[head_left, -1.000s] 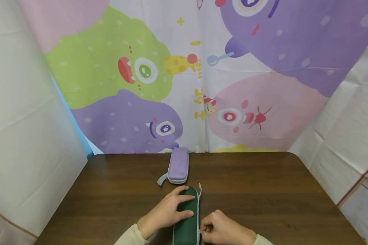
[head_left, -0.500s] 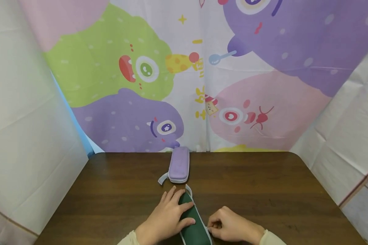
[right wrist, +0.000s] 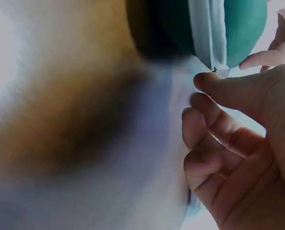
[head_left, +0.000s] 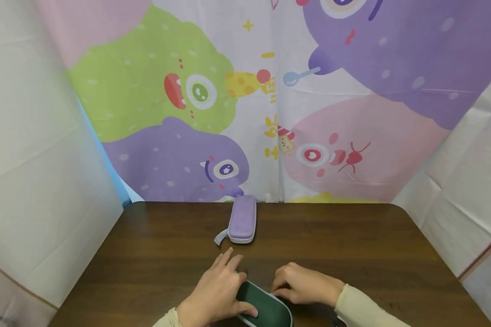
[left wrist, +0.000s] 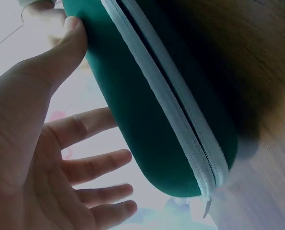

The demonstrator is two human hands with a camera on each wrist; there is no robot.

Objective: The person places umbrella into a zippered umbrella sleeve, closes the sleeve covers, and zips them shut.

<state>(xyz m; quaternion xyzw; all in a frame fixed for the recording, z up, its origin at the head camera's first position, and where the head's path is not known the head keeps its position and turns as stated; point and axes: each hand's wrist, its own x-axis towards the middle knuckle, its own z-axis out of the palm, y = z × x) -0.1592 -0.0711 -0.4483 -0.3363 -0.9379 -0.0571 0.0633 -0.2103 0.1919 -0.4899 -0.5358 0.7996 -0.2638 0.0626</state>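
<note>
A dark green zip-up pencil case (head_left: 266, 306) with pale grey trim lies tilted at the table's near edge, partly out of the head view. My left hand (head_left: 217, 290) rests on it, thumb on its top and fingers spread, mostly straight. In the left wrist view, the case's zipper (left wrist: 173, 96) runs along the side, a thin dark gap showing between its tapes. My right hand (head_left: 304, 284) is at the case's right end. In the right wrist view, thumb and index finger pinch the zipper pull (right wrist: 221, 73), which they partly hide; the other fingers are curled.
A lilac pencil case (head_left: 243, 218) with a pale strap (head_left: 221, 236) lies farther back on the brown wooden table (head_left: 352, 245). Behind it hangs a cartoon-print curtain (head_left: 266, 172). White sheets (head_left: 32, 159) flank the table.
The green case has turned, its far end swinging left and its right end coming round beside my right hand. My right hand has moved slightly up and right; the left stays on the case.
</note>
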